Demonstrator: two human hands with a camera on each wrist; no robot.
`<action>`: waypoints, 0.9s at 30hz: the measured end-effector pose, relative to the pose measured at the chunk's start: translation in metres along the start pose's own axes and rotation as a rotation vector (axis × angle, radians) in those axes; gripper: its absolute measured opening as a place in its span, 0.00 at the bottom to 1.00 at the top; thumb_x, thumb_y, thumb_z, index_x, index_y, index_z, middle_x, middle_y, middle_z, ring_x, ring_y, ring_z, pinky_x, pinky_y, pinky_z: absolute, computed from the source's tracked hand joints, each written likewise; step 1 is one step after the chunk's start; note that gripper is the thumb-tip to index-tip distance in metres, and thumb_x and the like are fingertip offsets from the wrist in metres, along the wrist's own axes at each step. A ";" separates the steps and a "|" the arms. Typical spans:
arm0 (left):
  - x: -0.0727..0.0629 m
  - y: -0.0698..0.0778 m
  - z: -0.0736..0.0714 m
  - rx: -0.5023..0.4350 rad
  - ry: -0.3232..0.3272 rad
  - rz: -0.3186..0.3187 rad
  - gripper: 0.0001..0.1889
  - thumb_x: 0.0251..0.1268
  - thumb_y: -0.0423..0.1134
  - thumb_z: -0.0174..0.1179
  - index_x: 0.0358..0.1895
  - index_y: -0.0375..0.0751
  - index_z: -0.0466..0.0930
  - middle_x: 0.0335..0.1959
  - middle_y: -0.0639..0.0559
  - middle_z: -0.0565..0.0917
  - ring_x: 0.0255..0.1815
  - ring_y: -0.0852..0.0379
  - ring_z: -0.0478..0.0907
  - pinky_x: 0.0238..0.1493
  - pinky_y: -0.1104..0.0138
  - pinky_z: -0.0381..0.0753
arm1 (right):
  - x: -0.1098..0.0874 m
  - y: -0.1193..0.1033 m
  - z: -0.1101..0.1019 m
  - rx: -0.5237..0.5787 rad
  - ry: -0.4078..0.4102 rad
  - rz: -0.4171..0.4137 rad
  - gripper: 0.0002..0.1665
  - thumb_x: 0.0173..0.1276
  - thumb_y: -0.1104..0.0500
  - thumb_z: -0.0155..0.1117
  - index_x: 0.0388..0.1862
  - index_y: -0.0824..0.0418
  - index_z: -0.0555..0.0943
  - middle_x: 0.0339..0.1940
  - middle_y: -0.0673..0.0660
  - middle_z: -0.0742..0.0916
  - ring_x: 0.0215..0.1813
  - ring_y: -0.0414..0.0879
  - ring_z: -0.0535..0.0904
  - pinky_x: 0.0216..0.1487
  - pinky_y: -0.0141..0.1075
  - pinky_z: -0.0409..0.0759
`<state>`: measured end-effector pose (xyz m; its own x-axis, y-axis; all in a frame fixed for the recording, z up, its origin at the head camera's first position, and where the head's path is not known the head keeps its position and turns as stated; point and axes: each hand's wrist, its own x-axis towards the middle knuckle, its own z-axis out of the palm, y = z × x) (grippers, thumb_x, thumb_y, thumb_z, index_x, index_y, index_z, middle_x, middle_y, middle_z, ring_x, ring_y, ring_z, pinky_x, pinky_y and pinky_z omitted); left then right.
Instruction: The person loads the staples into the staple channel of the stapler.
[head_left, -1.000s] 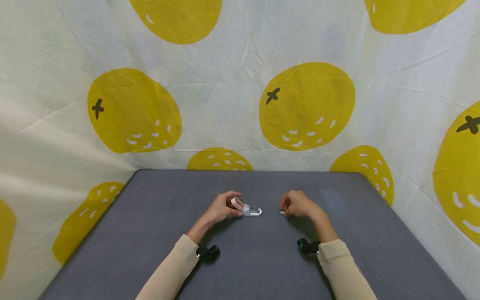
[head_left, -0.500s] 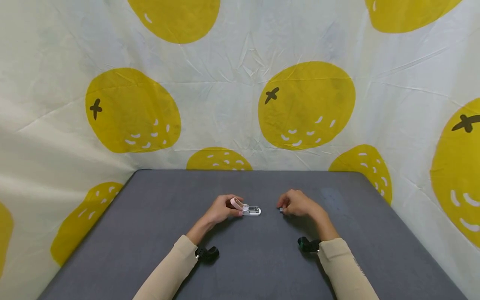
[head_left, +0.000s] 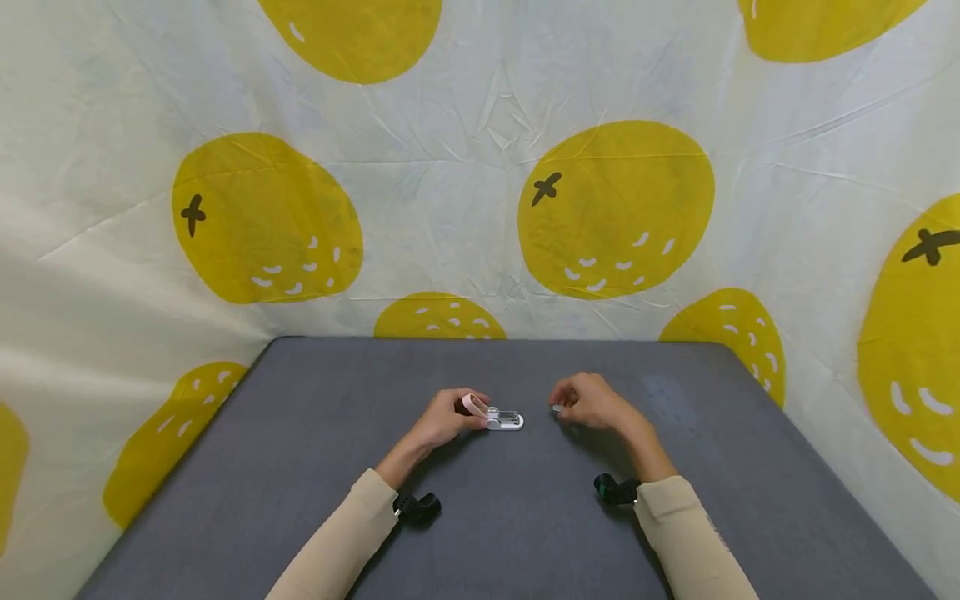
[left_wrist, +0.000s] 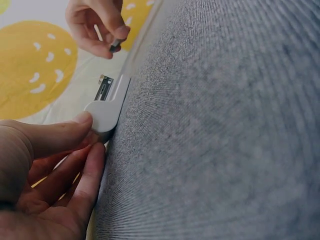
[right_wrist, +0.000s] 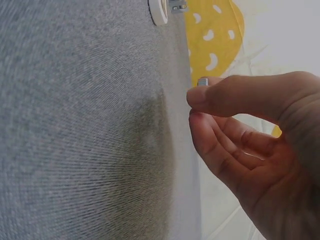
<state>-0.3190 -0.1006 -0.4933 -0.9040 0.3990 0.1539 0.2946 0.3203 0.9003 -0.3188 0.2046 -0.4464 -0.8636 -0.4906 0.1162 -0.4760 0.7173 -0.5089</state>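
A small stapler [head_left: 506,421], white below with a pink top arm [head_left: 473,405] swung up, lies on the grey table. Its metal staple channel [left_wrist: 104,88] is exposed in the left wrist view. My left hand [head_left: 441,421] pinches the stapler's hinge end between thumb and fingers. Off to the right, my right hand [head_left: 592,402] pinches a short strip of staples [right_wrist: 202,82] between thumb and fingertips, a little above the table. Most of that strip is hidden by the fingers. The stapler's front end [right_wrist: 159,12] shows at the top of the right wrist view, apart from the right hand.
The grey cloth-covered table [head_left: 480,525] stretches around both hands. Behind it hangs a white curtain [head_left: 442,225] printed with big yellow fruit. Black wrist bands with cameras [head_left: 420,507] sit on both forearms.
My right hand has lifted slightly and shifted a little left toward the stapler, carrying the staples. My left hand and the stapler have stayed nearly still.
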 end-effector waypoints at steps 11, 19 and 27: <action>-0.002 0.000 0.000 -0.061 -0.003 -0.025 0.18 0.59 0.30 0.74 0.53 0.35 0.88 0.50 0.41 0.90 0.46 0.61 0.82 0.48 0.72 0.79 | -0.001 -0.014 -0.007 0.037 0.029 0.002 0.13 0.63 0.71 0.66 0.45 0.64 0.89 0.39 0.57 0.91 0.40 0.45 0.86 0.38 0.37 0.82; -0.001 0.001 0.000 -0.063 -0.016 -0.019 0.15 0.59 0.30 0.74 0.50 0.36 0.89 0.50 0.41 0.90 0.45 0.62 0.83 0.47 0.72 0.79 | -0.001 -0.025 -0.009 0.020 0.067 -0.039 0.15 0.59 0.72 0.66 0.44 0.64 0.89 0.36 0.55 0.90 0.38 0.44 0.85 0.38 0.35 0.82; 0.000 0.000 0.000 -0.030 -0.022 -0.008 0.14 0.62 0.29 0.71 0.51 0.35 0.88 0.50 0.41 0.90 0.45 0.64 0.81 0.48 0.72 0.78 | 0.003 -0.037 -0.013 0.038 0.071 -0.034 0.13 0.62 0.71 0.68 0.45 0.64 0.87 0.35 0.53 0.90 0.37 0.42 0.84 0.39 0.37 0.83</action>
<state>-0.3191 -0.1012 -0.4936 -0.8993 0.4151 0.1377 0.2775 0.2983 0.9132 -0.3062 0.1830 -0.4157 -0.8571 -0.4775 0.1934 -0.5001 0.6808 -0.5352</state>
